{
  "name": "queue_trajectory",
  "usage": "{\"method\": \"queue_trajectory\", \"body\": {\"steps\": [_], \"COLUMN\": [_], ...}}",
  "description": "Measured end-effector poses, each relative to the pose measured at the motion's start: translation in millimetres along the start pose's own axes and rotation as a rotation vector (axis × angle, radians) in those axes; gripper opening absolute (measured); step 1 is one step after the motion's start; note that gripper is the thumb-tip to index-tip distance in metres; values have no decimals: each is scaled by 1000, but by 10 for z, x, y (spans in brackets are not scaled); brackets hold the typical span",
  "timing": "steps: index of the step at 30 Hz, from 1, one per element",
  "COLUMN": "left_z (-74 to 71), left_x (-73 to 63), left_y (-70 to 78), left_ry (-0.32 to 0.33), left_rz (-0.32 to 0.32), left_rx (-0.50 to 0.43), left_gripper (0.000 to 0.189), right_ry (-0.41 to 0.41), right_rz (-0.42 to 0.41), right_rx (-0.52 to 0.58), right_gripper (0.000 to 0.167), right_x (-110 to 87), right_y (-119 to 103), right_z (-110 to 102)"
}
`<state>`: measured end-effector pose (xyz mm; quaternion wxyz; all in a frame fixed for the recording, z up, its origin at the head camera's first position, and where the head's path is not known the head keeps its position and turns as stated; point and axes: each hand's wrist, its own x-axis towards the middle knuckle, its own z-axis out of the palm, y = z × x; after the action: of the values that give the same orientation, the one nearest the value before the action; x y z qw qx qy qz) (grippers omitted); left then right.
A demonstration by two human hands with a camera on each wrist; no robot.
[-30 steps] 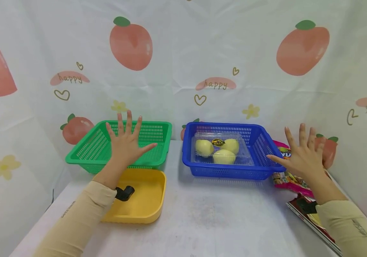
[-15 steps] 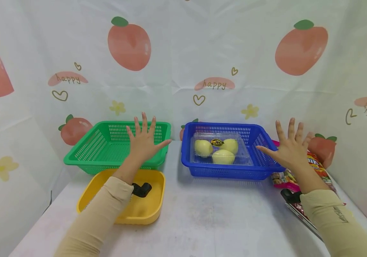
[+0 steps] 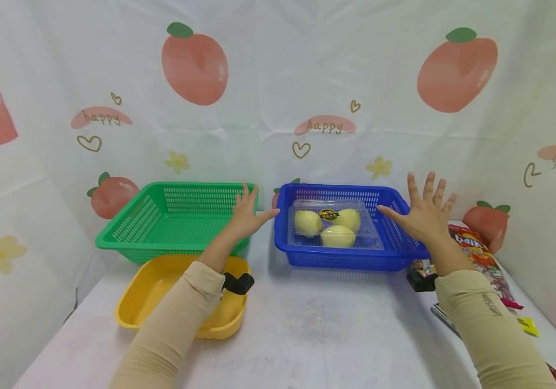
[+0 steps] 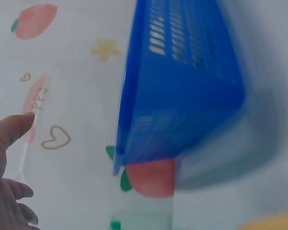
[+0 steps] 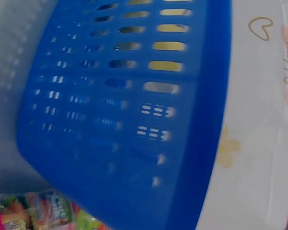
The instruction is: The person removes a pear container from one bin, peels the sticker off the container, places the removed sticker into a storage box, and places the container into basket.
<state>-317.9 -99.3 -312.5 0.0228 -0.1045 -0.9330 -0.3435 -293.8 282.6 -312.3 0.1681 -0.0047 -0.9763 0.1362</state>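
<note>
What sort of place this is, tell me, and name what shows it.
Probably a small staged tabletop set-up for recording: a creased, fruit-printed backdrop hangs behind, a blue basket and a green basket stand apart before it, and a black device sits at the left wrist.

left hand (image 3: 245, 218): frame centre, thumb (image 3: 270, 215) out | right hand (image 3: 423, 220): right of centre, fingers (image 3: 428, 187) spread | forearms (image 3: 171, 324): slanting up from bottom edge
</note>
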Motion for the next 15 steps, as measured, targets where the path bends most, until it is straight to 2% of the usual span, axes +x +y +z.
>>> {"method": "queue_trajectory", "body": {"steps": [2, 6, 11, 15], "left_z": [38, 114, 229, 329], "left_x": [16, 53, 108, 151], "left_y": [24, 57, 92, 91], "left_ry": [-27, -49, -67, -87], "left_rz": [-22, -56, -88, -104], "left_rx": [-105, -242, -341, -378], "left_gripper": [89, 87, 86, 85], "right_ry": [-13, -32, -54, -85], "right_rz": [7, 29, 58, 65], "right_rx": [7, 35, 96, 134], "right_gripper": [106, 106, 106, 105], "right_x": [42, 119, 185, 237], "right_y": [-20, -46, -78, -134], "right_z": [-6, -2, 30, 60]}}
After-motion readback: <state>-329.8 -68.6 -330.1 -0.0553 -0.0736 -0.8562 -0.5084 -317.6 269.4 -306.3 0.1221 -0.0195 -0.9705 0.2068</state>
